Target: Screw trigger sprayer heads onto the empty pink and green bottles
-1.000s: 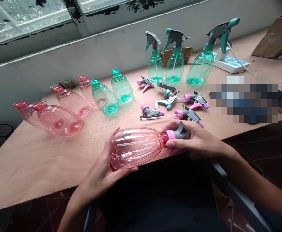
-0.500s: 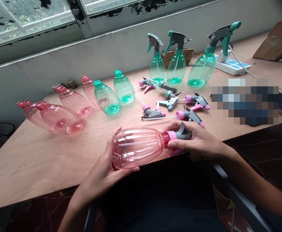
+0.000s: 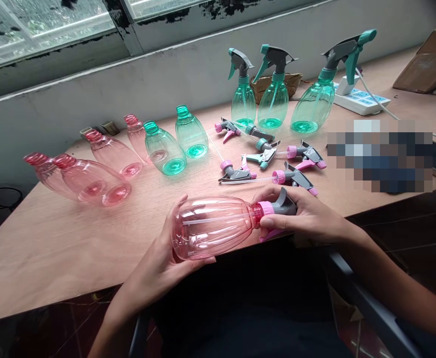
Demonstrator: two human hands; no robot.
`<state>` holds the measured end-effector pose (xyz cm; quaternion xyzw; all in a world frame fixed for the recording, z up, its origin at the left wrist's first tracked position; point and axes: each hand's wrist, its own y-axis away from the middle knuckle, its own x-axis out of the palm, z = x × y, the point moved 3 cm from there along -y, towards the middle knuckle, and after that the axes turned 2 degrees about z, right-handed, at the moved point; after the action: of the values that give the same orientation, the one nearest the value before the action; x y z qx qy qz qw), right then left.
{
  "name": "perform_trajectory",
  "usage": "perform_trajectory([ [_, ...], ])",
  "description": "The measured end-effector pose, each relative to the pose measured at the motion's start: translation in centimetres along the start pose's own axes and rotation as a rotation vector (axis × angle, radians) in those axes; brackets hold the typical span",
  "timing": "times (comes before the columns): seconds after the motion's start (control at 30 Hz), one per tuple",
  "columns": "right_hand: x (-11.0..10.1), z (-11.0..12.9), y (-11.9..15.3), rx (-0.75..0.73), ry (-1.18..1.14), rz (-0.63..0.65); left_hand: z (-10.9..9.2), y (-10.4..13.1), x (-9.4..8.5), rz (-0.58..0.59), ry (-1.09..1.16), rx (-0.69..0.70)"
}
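Note:
A clear pink spray bottle (image 3: 214,226) lies on its side between my hands, just above the table's front edge. My left hand (image 3: 169,253) is wrapped round its base. My right hand (image 3: 303,214) grips the neck end, thumb and fingers about the pink collar (image 3: 266,208) of the grey spray head (image 3: 284,204). The collar sits on the bottle's neck, and a thin dip tube shows inside the bottle. Part of the pink trigger is hidden under my right hand. Just beyond that hand lies a loose grey and pink spray head (image 3: 295,177).
Several headless pink bottles (image 3: 94,184) and two green ones (image 3: 165,151) stand on the left of the table (image 3: 54,248). More loose spray heads (image 3: 236,171) lie mid-table. Three green bottles with heads (image 3: 273,102) stand behind, near a power strip (image 3: 362,99) and a cardboard box (image 3: 425,62).
The view has shifted very slightly. Both hands keep the same grip on the pink spray bottle, and nothing on the table has visibly moved.

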<state>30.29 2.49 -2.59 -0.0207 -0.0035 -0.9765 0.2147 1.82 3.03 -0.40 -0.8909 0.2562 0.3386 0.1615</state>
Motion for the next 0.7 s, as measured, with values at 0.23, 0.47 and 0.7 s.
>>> perform_trajectory([
  [0.23,-0.25,0.04,0.04,-0.014,0.11,-0.023,0.03,-0.02,0.01,-0.004,-0.027,0.0],
  [0.47,-0.29,0.18,0.05,0.005,0.124,-0.03,0.25,0.14,0.01,0.003,-0.009,-0.034],
  [0.7,-0.3,0.23,0.06,-0.02,0.14,-0.027,-0.1,-0.03,0.1,0.002,0.017,-0.035],
])
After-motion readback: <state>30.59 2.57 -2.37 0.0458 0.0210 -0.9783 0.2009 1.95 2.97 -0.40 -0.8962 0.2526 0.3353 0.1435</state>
